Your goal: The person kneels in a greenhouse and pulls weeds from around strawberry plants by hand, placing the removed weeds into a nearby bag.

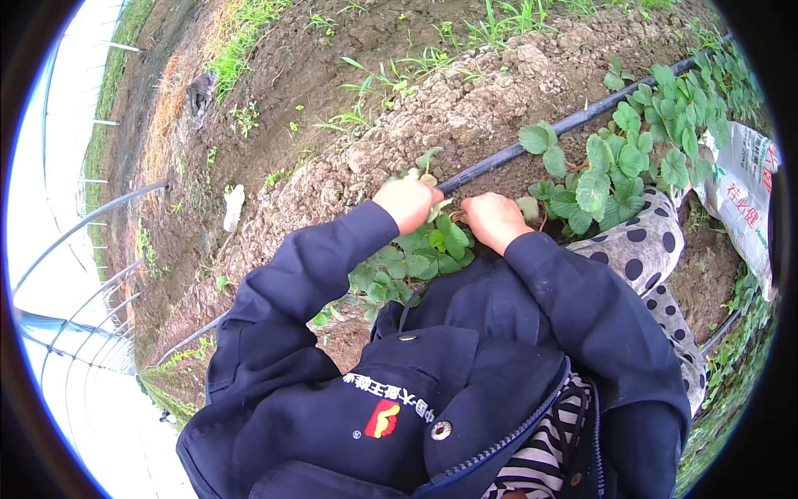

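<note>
Both hands are at a low leafy plant, which looks like a strawberry plant [411, 259], beside a black irrigation pipe [492, 163]. My left hand [408, 198], back upward with curled fingers, is shut on some leaves and stems at the near end of the visible pipe. Close to its right, my right hand [495, 218] has its fingers closed around thin brownish stems [458, 216] at the plant's base. A pale leaf [528, 208] shows just beyond the right knuckles. The fingertips of both hands are partly hidden.
More strawberry plants [614, 165] grow along the pipe to the right, near a leg in polka-dot trousers [633, 252]. A printed plastic bag [742, 193] lies at the far right. Crumbly soil [461, 106] with grass tufts spreads ahead. Curved greenhouse hoops [93, 218] stand at the left.
</note>
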Action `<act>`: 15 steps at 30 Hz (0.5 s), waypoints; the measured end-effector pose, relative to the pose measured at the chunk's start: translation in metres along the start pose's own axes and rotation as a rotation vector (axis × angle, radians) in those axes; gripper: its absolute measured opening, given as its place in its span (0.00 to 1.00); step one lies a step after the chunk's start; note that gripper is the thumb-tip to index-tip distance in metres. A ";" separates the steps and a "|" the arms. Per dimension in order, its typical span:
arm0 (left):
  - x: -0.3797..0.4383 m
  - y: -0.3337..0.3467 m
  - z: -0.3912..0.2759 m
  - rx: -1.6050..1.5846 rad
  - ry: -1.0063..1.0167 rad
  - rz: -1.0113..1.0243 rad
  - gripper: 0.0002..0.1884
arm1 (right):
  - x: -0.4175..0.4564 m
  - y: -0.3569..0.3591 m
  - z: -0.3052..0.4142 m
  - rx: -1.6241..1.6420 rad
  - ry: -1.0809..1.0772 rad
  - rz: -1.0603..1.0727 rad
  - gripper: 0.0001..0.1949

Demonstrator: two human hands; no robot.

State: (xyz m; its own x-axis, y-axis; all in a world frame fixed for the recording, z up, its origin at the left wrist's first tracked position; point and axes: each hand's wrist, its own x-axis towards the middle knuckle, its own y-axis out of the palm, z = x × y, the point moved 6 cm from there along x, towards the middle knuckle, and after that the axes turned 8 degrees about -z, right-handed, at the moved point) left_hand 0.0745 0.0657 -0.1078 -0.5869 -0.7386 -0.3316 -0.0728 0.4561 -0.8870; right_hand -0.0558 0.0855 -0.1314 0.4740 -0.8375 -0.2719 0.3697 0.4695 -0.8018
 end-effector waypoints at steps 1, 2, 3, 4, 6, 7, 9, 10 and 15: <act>-0.001 -0.003 -0.011 0.023 -0.012 0.084 0.15 | 0.000 0.000 0.000 -0.032 -0.031 -0.057 0.10; -0.002 0.003 -0.010 0.016 -0.018 0.073 0.14 | 0.001 0.001 0.001 -0.065 -0.063 -0.113 0.10; -0.004 0.008 -0.010 0.008 -0.028 0.060 0.13 | 0.001 0.000 0.004 -0.099 -0.099 -0.167 0.10; -0.006 0.012 -0.009 -0.001 -0.038 0.048 0.12 | 0.001 0.000 0.006 -0.111 -0.122 -0.187 0.09; -0.010 0.016 -0.012 0.062 -0.017 0.093 0.09 | -0.001 -0.003 0.008 -0.119 -0.162 -0.204 0.09; -0.010 0.015 -0.013 0.093 -0.008 0.114 0.08 | -0.002 -0.005 0.011 -0.124 -0.183 -0.212 0.09; -0.008 0.013 -0.014 0.201 0.070 0.020 0.06 | -0.001 -0.005 0.011 -0.117 -0.173 -0.193 0.09; -0.007 0.013 -0.013 0.255 0.108 -0.028 0.06 | -0.001 -0.004 0.012 -0.114 -0.169 -0.183 0.09; 0.028 -0.015 0.010 0.258 0.107 -0.229 0.04 | -0.005 -0.006 0.012 -0.092 -0.113 -0.179 0.09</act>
State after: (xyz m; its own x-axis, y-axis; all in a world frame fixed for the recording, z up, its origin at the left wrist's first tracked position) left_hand 0.0668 0.0335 -0.1069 -0.6612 -0.7446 -0.0916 -0.0143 0.1346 -0.9908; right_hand -0.0504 0.0900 -0.1194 0.4958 -0.8661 -0.0633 0.3843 0.2843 -0.8784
